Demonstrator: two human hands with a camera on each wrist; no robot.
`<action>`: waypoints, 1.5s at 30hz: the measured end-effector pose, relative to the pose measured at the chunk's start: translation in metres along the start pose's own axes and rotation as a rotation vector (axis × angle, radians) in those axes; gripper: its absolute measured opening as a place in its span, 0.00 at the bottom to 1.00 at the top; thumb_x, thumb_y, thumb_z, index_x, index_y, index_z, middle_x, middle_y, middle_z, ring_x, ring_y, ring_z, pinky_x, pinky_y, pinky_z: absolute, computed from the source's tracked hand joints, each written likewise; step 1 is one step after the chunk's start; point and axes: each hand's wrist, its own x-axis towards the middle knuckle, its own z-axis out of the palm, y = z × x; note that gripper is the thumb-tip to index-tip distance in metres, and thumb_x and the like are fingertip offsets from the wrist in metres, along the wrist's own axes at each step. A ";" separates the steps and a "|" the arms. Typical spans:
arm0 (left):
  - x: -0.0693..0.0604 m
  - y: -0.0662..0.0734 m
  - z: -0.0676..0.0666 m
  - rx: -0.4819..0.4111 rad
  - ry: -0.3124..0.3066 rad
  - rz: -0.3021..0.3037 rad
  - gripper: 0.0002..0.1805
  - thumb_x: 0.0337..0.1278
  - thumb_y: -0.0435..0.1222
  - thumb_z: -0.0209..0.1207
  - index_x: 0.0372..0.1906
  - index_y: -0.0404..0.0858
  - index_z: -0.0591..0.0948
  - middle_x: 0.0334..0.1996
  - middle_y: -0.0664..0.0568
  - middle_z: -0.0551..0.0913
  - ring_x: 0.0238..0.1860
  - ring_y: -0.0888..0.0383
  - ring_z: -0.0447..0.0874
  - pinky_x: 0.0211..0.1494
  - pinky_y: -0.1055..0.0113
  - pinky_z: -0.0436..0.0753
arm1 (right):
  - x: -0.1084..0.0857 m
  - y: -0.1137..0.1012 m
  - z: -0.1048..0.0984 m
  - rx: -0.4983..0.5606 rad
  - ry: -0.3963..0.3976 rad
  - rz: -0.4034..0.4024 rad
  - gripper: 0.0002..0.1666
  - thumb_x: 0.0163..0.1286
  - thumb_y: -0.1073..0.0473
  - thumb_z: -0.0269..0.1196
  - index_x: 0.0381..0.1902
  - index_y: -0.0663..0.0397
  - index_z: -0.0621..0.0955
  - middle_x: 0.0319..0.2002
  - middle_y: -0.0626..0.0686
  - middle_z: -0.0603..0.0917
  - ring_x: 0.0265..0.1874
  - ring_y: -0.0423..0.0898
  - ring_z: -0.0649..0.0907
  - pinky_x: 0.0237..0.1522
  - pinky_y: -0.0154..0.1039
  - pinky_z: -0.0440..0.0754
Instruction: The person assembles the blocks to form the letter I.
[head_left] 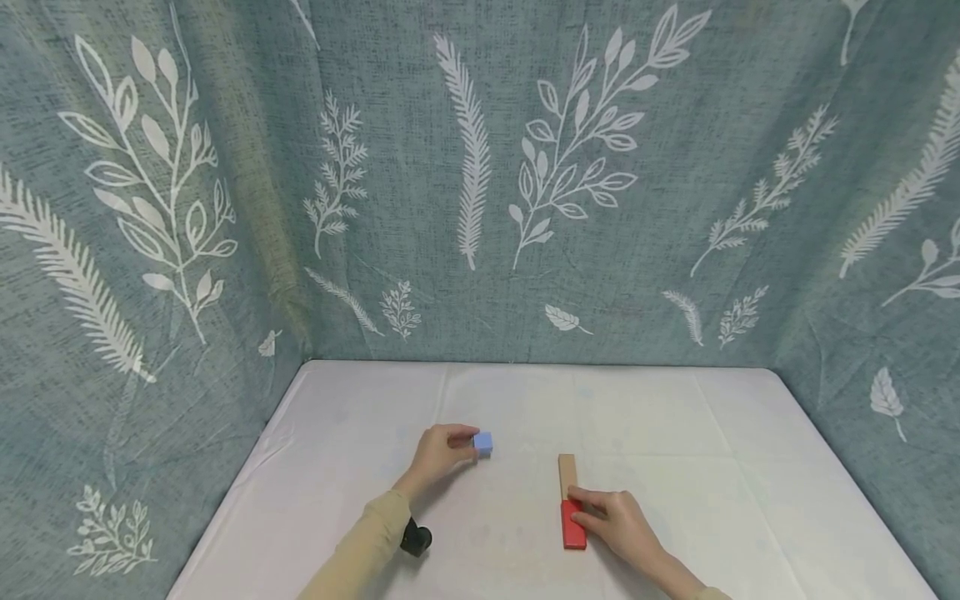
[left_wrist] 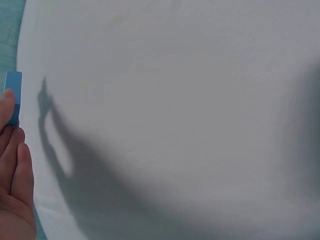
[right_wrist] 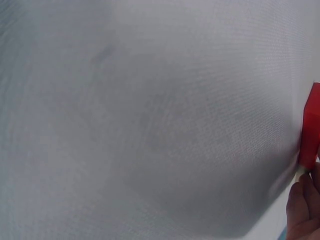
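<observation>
My left hand (head_left: 442, 451) pinches a small blue block (head_left: 483, 443) between thumb and fingers. The left wrist view has the same blue block (left_wrist: 14, 95) at its left edge, with the hand's shadow falling on the cloth apart from it. Nearer the front and to the right, my right hand (head_left: 617, 523) grips a red block (head_left: 573, 527) by its right side. A tan wooden block (head_left: 567, 475) lies end to end with the red one, pointing away from me. In the right wrist view the red block (right_wrist: 311, 130) shows only partly, at the right edge.
Both hands work over a table with a white cloth (head_left: 675, 433). A black device (head_left: 416, 538) sits at my left wrist. Blue-green curtains (head_left: 405, 167) with white leaf prints stand behind the table and at both sides.
</observation>
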 end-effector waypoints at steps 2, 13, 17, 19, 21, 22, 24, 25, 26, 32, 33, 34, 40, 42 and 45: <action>0.003 0.004 -0.002 -0.003 0.001 0.005 0.16 0.49 0.28 0.66 0.46 0.32 0.84 0.47 0.40 0.85 0.50 0.45 0.84 0.53 0.59 0.85 | 0.000 0.000 0.000 -0.003 -0.002 -0.001 0.22 0.56 0.60 0.69 0.49 0.63 0.83 0.49 0.57 0.85 0.51 0.55 0.83 0.48 0.42 0.85; 0.017 0.027 -0.012 0.007 0.011 0.008 0.16 0.50 0.31 0.67 0.47 0.36 0.84 0.47 0.43 0.86 0.50 0.47 0.84 0.54 0.59 0.84 | 0.000 -0.001 -0.001 0.002 -0.011 -0.003 0.22 0.56 0.61 0.69 0.49 0.64 0.83 0.49 0.58 0.85 0.51 0.55 0.83 0.48 0.41 0.85; 0.024 0.034 -0.015 0.012 0.010 0.011 0.16 0.50 0.31 0.67 0.48 0.36 0.84 0.47 0.44 0.85 0.50 0.48 0.84 0.55 0.60 0.84 | 0.001 -0.001 -0.001 0.002 -0.010 -0.003 0.23 0.56 0.61 0.70 0.50 0.64 0.82 0.49 0.58 0.85 0.51 0.55 0.83 0.47 0.41 0.85; 0.026 0.038 -0.017 0.015 0.008 0.015 0.17 0.50 0.31 0.67 0.48 0.35 0.84 0.48 0.43 0.85 0.51 0.48 0.84 0.56 0.60 0.83 | 0.001 0.000 -0.001 -0.002 -0.010 -0.002 0.23 0.56 0.60 0.70 0.50 0.64 0.82 0.49 0.57 0.85 0.51 0.55 0.83 0.47 0.41 0.85; 0.027 0.042 -0.019 0.018 0.005 0.023 0.17 0.50 0.31 0.66 0.48 0.34 0.84 0.48 0.43 0.85 0.51 0.47 0.83 0.56 0.60 0.83 | 0.001 0.000 -0.001 -0.005 -0.008 -0.006 0.23 0.56 0.61 0.70 0.49 0.64 0.83 0.49 0.57 0.85 0.51 0.55 0.83 0.47 0.41 0.85; 0.028 0.044 -0.020 0.019 0.002 0.028 0.17 0.50 0.31 0.66 0.49 0.34 0.83 0.48 0.43 0.85 0.52 0.47 0.83 0.57 0.60 0.83 | 0.001 0.000 -0.001 -0.006 -0.007 -0.009 0.22 0.56 0.61 0.70 0.49 0.64 0.83 0.49 0.57 0.85 0.51 0.55 0.83 0.47 0.41 0.85; 0.029 0.047 -0.021 0.021 -0.002 0.034 0.18 0.51 0.31 0.66 0.49 0.33 0.83 0.48 0.43 0.85 0.52 0.47 0.83 0.57 0.60 0.83 | 0.001 0.000 -0.001 -0.008 -0.007 -0.011 0.22 0.56 0.61 0.70 0.49 0.64 0.83 0.49 0.57 0.85 0.51 0.55 0.83 0.47 0.41 0.85; 0.029 0.049 -0.022 0.022 -0.002 0.035 0.18 0.51 0.31 0.66 0.49 0.33 0.83 0.48 0.43 0.85 0.52 0.47 0.83 0.57 0.60 0.83 | 0.001 -0.001 -0.001 -0.008 -0.007 -0.012 0.22 0.56 0.61 0.70 0.49 0.64 0.83 0.49 0.57 0.85 0.51 0.55 0.83 0.47 0.41 0.85; 0.030 0.050 -0.023 0.026 -0.004 0.038 0.18 0.51 0.31 0.66 0.49 0.33 0.83 0.48 0.43 0.85 0.52 0.47 0.83 0.57 0.61 0.83 | 0.001 -0.001 -0.001 -0.009 -0.007 -0.012 0.23 0.56 0.60 0.70 0.49 0.64 0.83 0.49 0.57 0.85 0.51 0.55 0.83 0.47 0.41 0.85; 0.032 0.057 -0.024 0.043 -0.002 0.047 0.18 0.51 0.31 0.66 0.49 0.34 0.83 0.48 0.43 0.85 0.51 0.48 0.83 0.56 0.62 0.83 | 0.001 0.000 -0.002 -0.010 -0.012 -0.004 0.23 0.56 0.59 0.70 0.50 0.63 0.82 0.49 0.57 0.85 0.51 0.54 0.83 0.47 0.41 0.85; 0.033 0.058 -0.023 0.040 -0.002 0.046 0.18 0.51 0.31 0.66 0.49 0.34 0.83 0.48 0.43 0.85 0.51 0.48 0.83 0.56 0.62 0.83 | 0.001 0.000 -0.002 -0.008 -0.012 -0.006 0.23 0.56 0.59 0.70 0.50 0.63 0.82 0.49 0.57 0.85 0.51 0.54 0.83 0.47 0.41 0.85; 0.033 0.060 -0.023 0.038 0.000 0.046 0.18 0.51 0.31 0.66 0.49 0.34 0.83 0.49 0.43 0.85 0.51 0.48 0.83 0.56 0.61 0.83 | 0.001 0.000 -0.002 -0.008 -0.012 -0.008 0.23 0.56 0.59 0.70 0.50 0.63 0.82 0.49 0.57 0.85 0.51 0.54 0.83 0.47 0.41 0.85; 0.036 0.064 -0.018 0.022 -0.007 0.059 0.18 0.51 0.30 0.66 0.50 0.33 0.83 0.49 0.42 0.84 0.52 0.48 0.83 0.56 0.63 0.83 | 0.001 0.001 -0.001 -0.003 -0.010 -0.017 0.23 0.56 0.60 0.69 0.50 0.64 0.82 0.49 0.58 0.85 0.51 0.54 0.83 0.47 0.40 0.86; 0.036 0.066 -0.015 0.018 -0.008 0.062 0.18 0.51 0.30 0.66 0.49 0.33 0.83 0.49 0.42 0.85 0.51 0.48 0.83 0.56 0.63 0.83 | 0.001 0.001 -0.001 -0.004 -0.009 -0.020 0.23 0.56 0.60 0.69 0.50 0.64 0.82 0.49 0.58 0.85 0.51 0.54 0.83 0.46 0.39 0.86; 0.037 0.068 -0.012 0.012 -0.004 0.059 0.17 0.51 0.30 0.66 0.49 0.33 0.83 0.48 0.42 0.85 0.51 0.48 0.83 0.56 0.62 0.83 | 0.001 0.001 -0.001 -0.006 -0.010 -0.025 0.23 0.57 0.60 0.69 0.50 0.64 0.82 0.49 0.58 0.85 0.51 0.55 0.83 0.46 0.39 0.86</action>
